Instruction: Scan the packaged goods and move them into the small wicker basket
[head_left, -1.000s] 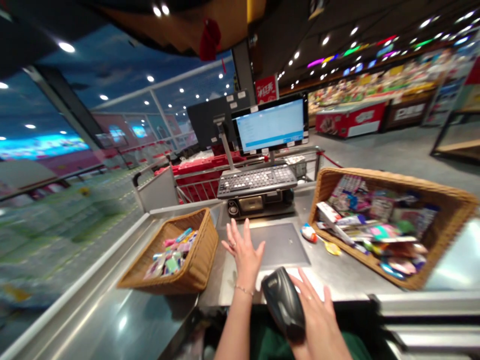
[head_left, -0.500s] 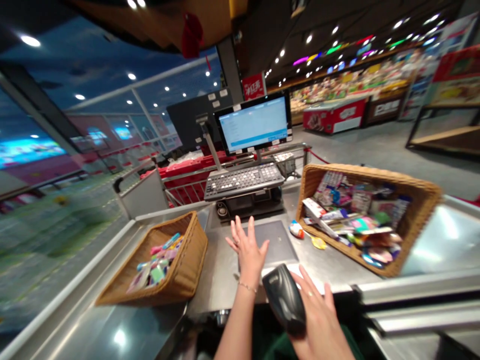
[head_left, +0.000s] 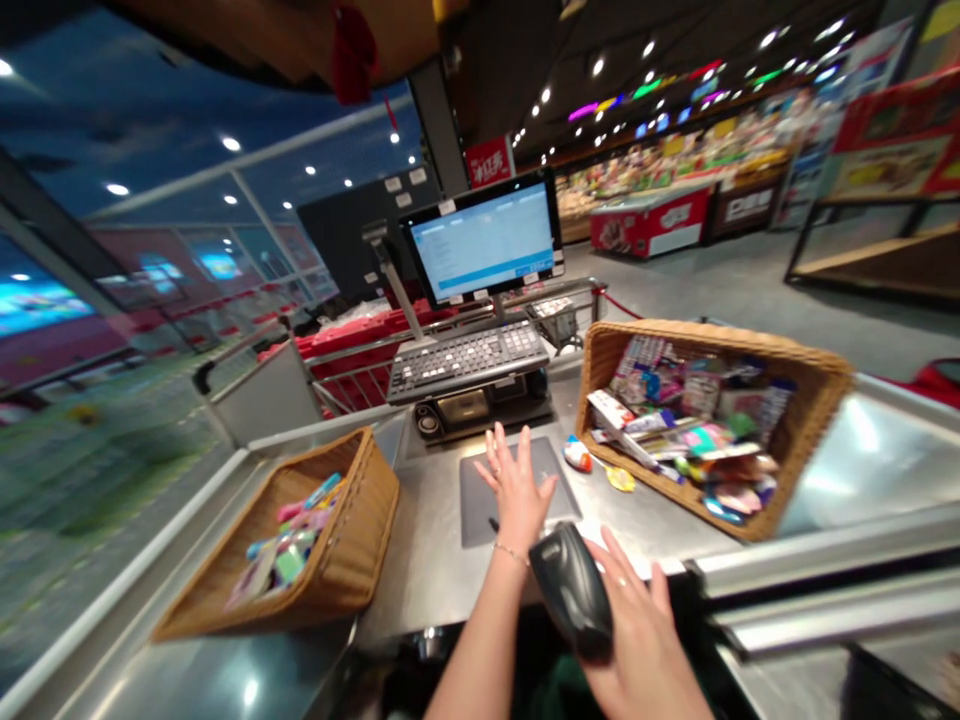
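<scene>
My left hand [head_left: 517,490] is stretched over the grey pad [head_left: 480,505] on the metal counter, its fingers spread and nothing in them. A thin bracelet circles that wrist. Close by on the right, my right hand [head_left: 637,620] holds a black barcode scanner [head_left: 574,590], whose head points up and to the left. Part of that hand's grip is hidden behind the scanner. Beyond the pad lie a small orange-and-white egg-shaped item [head_left: 577,454] and a yellow-wrapped lollipop [head_left: 619,479].
A wicker basket [head_left: 814,420] full of packaged goods stands tilted on the right. Another wicker basket [head_left: 367,510] with small colourful items is at the left. Ahead are a keyboard [head_left: 469,360] and a lit monitor [head_left: 484,240], with metal rails and red carts behind.
My left hand has shifted slightly right over the pad, still spread. The view has turned a little, so the surroundings sit further left. The scanner stays in my right hand.
</scene>
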